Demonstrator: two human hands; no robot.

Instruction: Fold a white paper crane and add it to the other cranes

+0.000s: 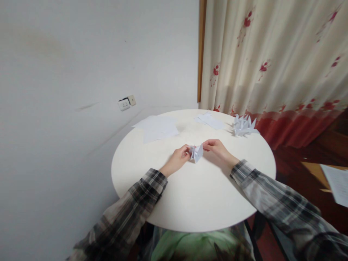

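A folded white paper crane (197,153) is held between my two hands over the middle of the round table. My left hand (180,156) pinches its left side, with fingers closed on the paper. On the other side, my right hand (215,146) has its thumb and fingertips pressed together at the crane's right edge. Pointed folds stand up from the paper; its far side is partly hidden by my left fingers.
The white round table (201,203) carries large white sheets (157,127) at the back left, smaller paper pieces (209,120) at the back and a cluster of folded paper cranes (243,126) at the back right. A wall with a socket (124,105) borders the left; a curtain (266,72) hangs behind.
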